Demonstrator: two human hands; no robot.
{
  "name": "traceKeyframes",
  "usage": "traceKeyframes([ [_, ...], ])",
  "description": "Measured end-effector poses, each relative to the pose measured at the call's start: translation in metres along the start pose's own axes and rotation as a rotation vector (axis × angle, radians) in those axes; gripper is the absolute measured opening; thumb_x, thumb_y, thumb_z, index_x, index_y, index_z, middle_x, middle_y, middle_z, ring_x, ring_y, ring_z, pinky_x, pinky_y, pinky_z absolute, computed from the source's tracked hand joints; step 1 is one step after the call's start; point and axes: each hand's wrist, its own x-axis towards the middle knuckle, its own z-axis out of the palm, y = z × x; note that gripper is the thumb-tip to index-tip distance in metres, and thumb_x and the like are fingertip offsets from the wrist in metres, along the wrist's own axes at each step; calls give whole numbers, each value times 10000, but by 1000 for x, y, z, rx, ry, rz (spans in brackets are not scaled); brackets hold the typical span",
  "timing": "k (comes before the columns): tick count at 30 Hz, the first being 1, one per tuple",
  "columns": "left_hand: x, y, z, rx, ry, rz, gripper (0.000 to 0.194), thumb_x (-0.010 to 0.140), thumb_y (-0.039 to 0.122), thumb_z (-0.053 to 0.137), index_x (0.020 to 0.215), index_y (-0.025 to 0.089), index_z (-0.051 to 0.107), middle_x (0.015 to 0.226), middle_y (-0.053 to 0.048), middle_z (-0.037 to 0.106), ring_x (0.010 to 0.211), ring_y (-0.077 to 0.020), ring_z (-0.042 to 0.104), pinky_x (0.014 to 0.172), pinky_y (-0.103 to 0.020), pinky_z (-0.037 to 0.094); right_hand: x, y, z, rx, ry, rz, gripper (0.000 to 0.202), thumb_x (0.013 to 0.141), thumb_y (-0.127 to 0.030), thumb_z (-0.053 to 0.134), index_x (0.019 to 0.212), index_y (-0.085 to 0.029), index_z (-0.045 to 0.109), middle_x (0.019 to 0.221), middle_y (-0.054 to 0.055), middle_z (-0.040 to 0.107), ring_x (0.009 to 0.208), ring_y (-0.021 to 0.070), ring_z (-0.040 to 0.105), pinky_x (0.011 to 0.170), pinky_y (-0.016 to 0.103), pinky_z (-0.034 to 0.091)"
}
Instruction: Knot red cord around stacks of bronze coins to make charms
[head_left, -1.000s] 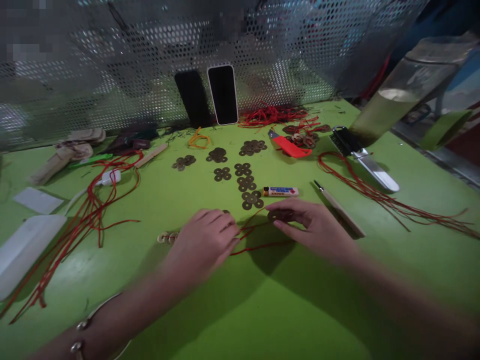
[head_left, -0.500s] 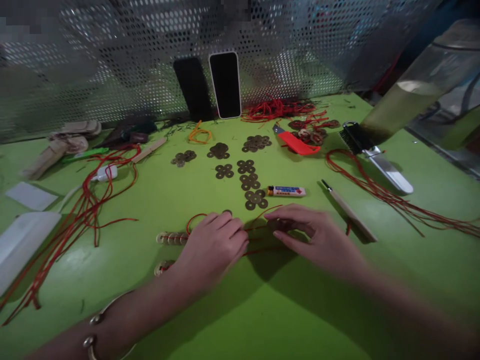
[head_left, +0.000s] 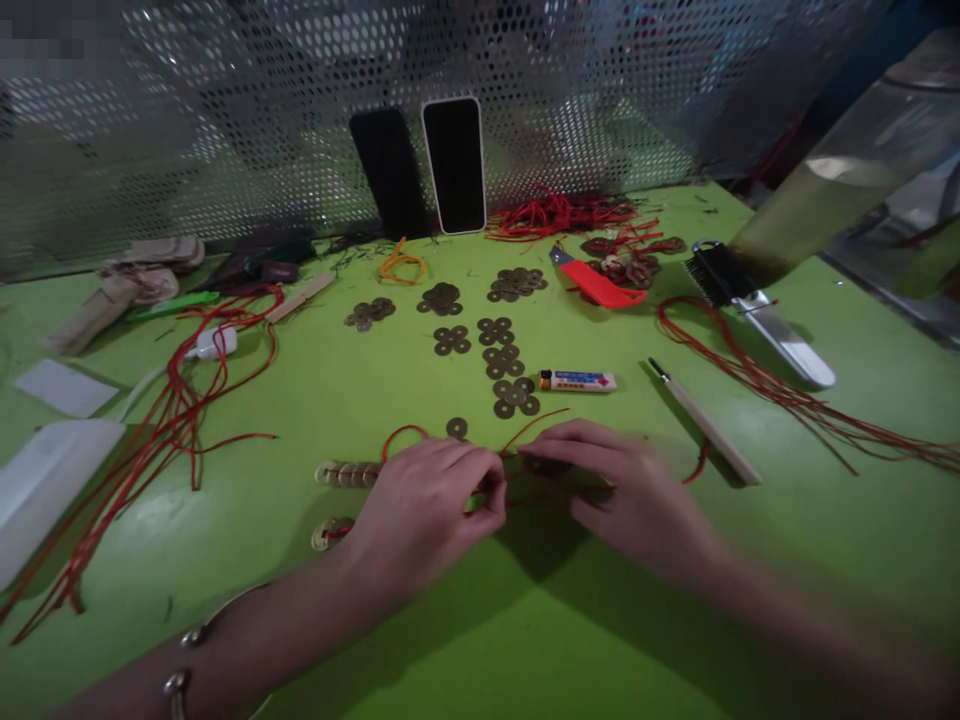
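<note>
My left hand (head_left: pixel 439 490) is closed in a pinch on a thin red cord (head_left: pixel 510 450) at the middle of the table. Just right of it, my right hand (head_left: pixel 622 475) has its fingers curved around a dark, blurred coin (head_left: pixel 544 466) by the cord; its fingertips partly cover the coin. Left of my left hand lies a row of overlapping coins (head_left: pixel 349 474) strung on red cord. Below that row is a second coin piece (head_left: pixel 330 534), partly behind my wrist. A loose holed coin (head_left: pixel 457 428) rests just beyond my left knuckles.
Several coin clusters (head_left: pixel 515 397) lie ahead, beside a lighter (head_left: pixel 577 381). Rightward are a wooden-handled tool (head_left: pixel 709 425), red cords (head_left: pixel 780 400), a brush (head_left: pixel 780 340) and a bottle (head_left: pixel 832 190). A red cutter (head_left: pixel 600 285) and phone (head_left: pixel 454 165) stand farther back.
My left thumb and index finger now show a pinch at the cord. My right fingertips have come closer to my left hand, and the view has shifted slightly.
</note>
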Motion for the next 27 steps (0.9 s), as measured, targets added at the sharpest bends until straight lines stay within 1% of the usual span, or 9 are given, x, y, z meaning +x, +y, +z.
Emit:
traceKeyframes([
  [3,0,0,1,26,-9,19,71,739,67,621,743,138,630,632,18,667,538,-123,596,523,-263,527,0,0,3,-10,9,-45,540,664,67,458,1106,-159,671,1057,36,668,919,125,632,827,227,532],
  [6,-1,1,0,44,-10,38,72,766,79,592,740,136,625,620,16,660,526,-118,587,508,-248,518,0,-1,3,-11,21,-92,525,675,69,468,1110,-142,670,1059,45,665,939,121,628,868,219,514],
  [11,-3,4,-2,39,40,40,91,821,92,552,777,135,619,654,3,671,553,-116,601,537,-248,527,-3,-1,4,-13,58,-146,488,728,67,489,1129,-154,658,1078,51,654,963,121,622,879,217,510],
  [15,-3,8,-2,27,54,45,98,830,97,542,769,142,605,652,3,657,559,-124,581,536,-254,505,-5,1,7,-28,46,-148,448,783,35,509,1151,-182,644,1098,56,647,965,139,624,867,255,523],
  [21,-2,12,-2,1,62,72,86,816,77,562,761,133,598,637,9,629,547,-118,545,521,-242,461,-6,2,9,-9,61,-138,355,835,-27,542,1130,-192,653,1085,60,653,935,140,639,834,255,538],
  [27,0,8,-5,96,49,82,126,843,84,519,755,143,586,632,-1,633,544,-131,558,516,-257,474,-5,-2,5,-30,77,-124,432,784,30,476,1106,-185,667,1054,59,667,925,150,646,843,279,545],
])
